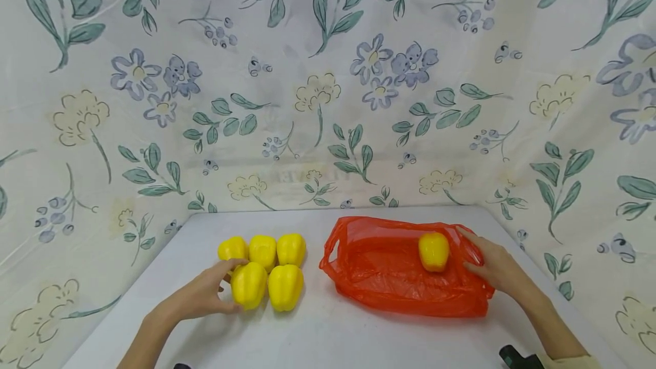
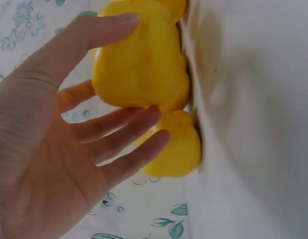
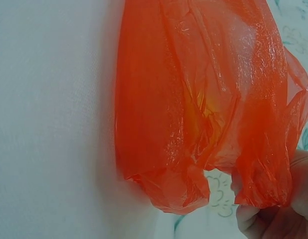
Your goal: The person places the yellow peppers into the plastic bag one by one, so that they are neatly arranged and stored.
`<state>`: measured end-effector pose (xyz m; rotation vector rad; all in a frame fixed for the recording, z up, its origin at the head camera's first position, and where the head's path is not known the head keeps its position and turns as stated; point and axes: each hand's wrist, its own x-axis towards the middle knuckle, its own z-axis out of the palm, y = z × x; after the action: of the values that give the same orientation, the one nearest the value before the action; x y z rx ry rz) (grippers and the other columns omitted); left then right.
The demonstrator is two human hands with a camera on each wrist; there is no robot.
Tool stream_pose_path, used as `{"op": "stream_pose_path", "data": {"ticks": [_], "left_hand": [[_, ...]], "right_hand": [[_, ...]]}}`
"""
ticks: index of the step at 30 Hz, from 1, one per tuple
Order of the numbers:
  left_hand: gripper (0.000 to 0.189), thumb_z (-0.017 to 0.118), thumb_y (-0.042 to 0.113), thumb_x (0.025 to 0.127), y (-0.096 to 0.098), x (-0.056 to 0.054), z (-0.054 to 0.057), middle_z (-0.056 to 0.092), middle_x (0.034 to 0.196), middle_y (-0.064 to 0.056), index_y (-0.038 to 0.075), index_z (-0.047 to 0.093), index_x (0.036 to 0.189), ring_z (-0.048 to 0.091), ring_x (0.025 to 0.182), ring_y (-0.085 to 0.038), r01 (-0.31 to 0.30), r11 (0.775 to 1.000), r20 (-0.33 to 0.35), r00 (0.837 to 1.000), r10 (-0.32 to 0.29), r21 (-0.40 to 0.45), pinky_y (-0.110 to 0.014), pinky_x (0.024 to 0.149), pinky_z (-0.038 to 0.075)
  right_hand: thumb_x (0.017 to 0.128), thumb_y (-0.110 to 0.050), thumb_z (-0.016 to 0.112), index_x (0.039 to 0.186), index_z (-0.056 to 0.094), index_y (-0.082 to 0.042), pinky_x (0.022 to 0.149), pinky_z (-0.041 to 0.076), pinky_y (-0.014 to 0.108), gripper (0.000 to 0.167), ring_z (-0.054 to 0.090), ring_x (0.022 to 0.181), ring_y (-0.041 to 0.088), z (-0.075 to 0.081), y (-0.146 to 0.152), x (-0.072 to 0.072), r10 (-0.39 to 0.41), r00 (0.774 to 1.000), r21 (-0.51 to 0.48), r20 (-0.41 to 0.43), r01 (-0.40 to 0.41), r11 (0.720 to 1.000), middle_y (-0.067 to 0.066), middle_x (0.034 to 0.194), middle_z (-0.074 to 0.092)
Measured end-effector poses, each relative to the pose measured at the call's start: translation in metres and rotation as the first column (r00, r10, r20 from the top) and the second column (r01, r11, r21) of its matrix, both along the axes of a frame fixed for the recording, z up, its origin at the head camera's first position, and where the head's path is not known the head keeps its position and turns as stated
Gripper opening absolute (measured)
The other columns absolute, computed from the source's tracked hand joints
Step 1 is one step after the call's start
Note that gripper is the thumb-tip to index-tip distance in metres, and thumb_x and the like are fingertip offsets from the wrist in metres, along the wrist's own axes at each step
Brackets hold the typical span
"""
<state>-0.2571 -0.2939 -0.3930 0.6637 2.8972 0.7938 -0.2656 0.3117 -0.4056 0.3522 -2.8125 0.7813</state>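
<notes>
Several yellow bell peppers stand grouped on the left of the table. My left hand (image 1: pixel 207 292) grips the front-left bell pepper (image 1: pixel 249 285), thumb on its near side and fingertips at its far side. The left wrist view shows the thumb across that bell pepper (image 2: pixel 141 59), with the other fingers extended beside it. On the right lies a red plastic bag (image 1: pixel 374 283), its mouth spread wide. My right hand (image 1: pixel 494 263) holds the bag's right edge, pinching the gathered plastic in the right wrist view. One bell pepper (image 1: pixel 434 252) sits inside the bag, glowing through the film there.
Beside the gripped one is another front bell pepper (image 1: pixel 285 287); a row of bell peppers (image 1: pixel 263 252) stands behind. The white table (image 1: pixel 348 346) ends at a floral curtain (image 1: pixel 318 130). A dark object (image 1: pixel 517 357) shows by the right forearm.
</notes>
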Motion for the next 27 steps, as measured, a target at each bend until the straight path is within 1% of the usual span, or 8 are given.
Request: {"op": "stream_pose_path", "data": {"ticks": [3,7,11,13,14,19,23,27], "left_hand": [[0.085,0.085,0.040,0.071,-0.001,0.001,0.002,0.056,0.133,-0.007,0.012,0.044,0.140,0.058,0.102,-0.018,-0.028,1.000,-0.011,1.000,0.028,0.009,-0.036,0.081,0.055],[0.084,0.084,0.040,0.072,0.001,0.002,0.006,0.056,0.134,-0.003,0.015,0.043,0.141,0.058,0.102,-0.015,-0.046,0.998,-0.028,0.999,0.047,0.033,-0.036,0.082,0.055],[0.084,0.083,0.040,0.073,0.003,0.002,0.010,0.055,0.137,-0.006,0.013,0.043,0.142,0.057,0.103,-0.016,-0.050,0.998,-0.053,0.997,0.052,0.043,-0.036,0.084,0.055],[0.085,0.082,0.041,0.073,0.005,0.003,0.012,0.055,0.136,-0.006,0.013,0.042,0.143,0.057,0.103,-0.016,-0.054,0.998,-0.067,0.996,0.057,0.041,-0.034,0.084,0.055],[0.085,0.082,0.042,0.074,0.006,0.003,0.013,0.055,0.137,-0.007,0.012,0.042,0.143,0.057,0.103,-0.016,-0.047,0.998,-0.080,0.996,0.050,0.039,-0.033,0.084,0.055],[0.084,0.082,0.047,0.073,0.014,0.002,0.023,0.056,0.134,0.002,0.019,0.043,0.142,0.058,0.103,-0.012,-0.042,0.998,-0.138,0.989,0.047,0.039,-0.027,0.086,0.055],[0.083,0.083,0.048,0.072,0.018,0.003,0.030,0.055,0.133,0.007,0.023,0.044,0.142,0.057,0.101,-0.009,-0.028,0.998,-0.176,0.984,0.038,0.058,-0.027,0.087,0.055],[0.084,0.083,0.048,0.072,0.023,0.004,0.032,0.055,0.133,0.009,0.025,0.044,0.142,0.056,0.099,-0.007,-0.011,0.997,-0.204,0.979,0.027,0.080,-0.027,0.088,0.055]], "right_hand": [[0.082,-0.011,0.076,0.148,0.036,-0.002,0.076,0.060,0.047,0.078,0.058,0.106,0.042,0.001,-0.001,0.000,-0.003,1.000,0.005,0.012,0.003,1.000,0.029,0.128,0.055],[0.082,-0.014,0.077,0.149,0.035,-0.003,0.076,0.060,0.048,0.079,0.058,0.105,0.041,0.003,-0.001,-0.001,-0.007,1.000,0.014,0.024,0.006,1.000,0.029,0.128,0.055],[0.082,-0.014,0.077,0.148,0.035,-0.003,0.075,0.060,0.047,0.079,0.059,0.104,0.040,0.004,-0.001,-0.002,0.001,1.000,0.012,0.022,-0.001,1.000,0.029,0.127,0.056],[0.083,-0.016,0.077,0.149,0.036,-0.003,0.075,0.061,0.046,0.078,0.059,0.105,0.040,0.004,-0.001,-0.003,0.009,1.000,0.005,0.025,-0.010,1.000,0.028,0.128,0.056],[0.083,-0.016,0.076,0.149,0.036,-0.004,0.075,0.061,0.046,0.078,0.059,0.105,0.040,0.004,-0.001,-0.003,0.013,1.000,0.005,0.027,-0.013,1.000,0.028,0.128,0.056],[0.083,-0.020,0.077,0.148,0.038,-0.005,0.075,0.060,0.047,0.077,0.058,0.105,0.040,0.008,0.000,-0.005,0.041,0.999,0.004,0.022,-0.041,0.999,0.028,0.130,0.056],[0.083,-0.019,0.077,0.147,0.039,-0.006,0.077,0.060,0.047,0.075,0.058,0.109,0.042,0.013,0.000,-0.008,0.056,0.998,-0.006,0.022,-0.055,0.998,0.027,0.131,0.056],[0.084,-0.018,0.075,0.147,0.039,-0.005,0.078,0.060,0.047,0.074,0.057,0.112,0.043,0.013,0.001,-0.010,0.059,0.998,-0.015,0.021,-0.058,0.998,0.027,0.133,0.055]]}}
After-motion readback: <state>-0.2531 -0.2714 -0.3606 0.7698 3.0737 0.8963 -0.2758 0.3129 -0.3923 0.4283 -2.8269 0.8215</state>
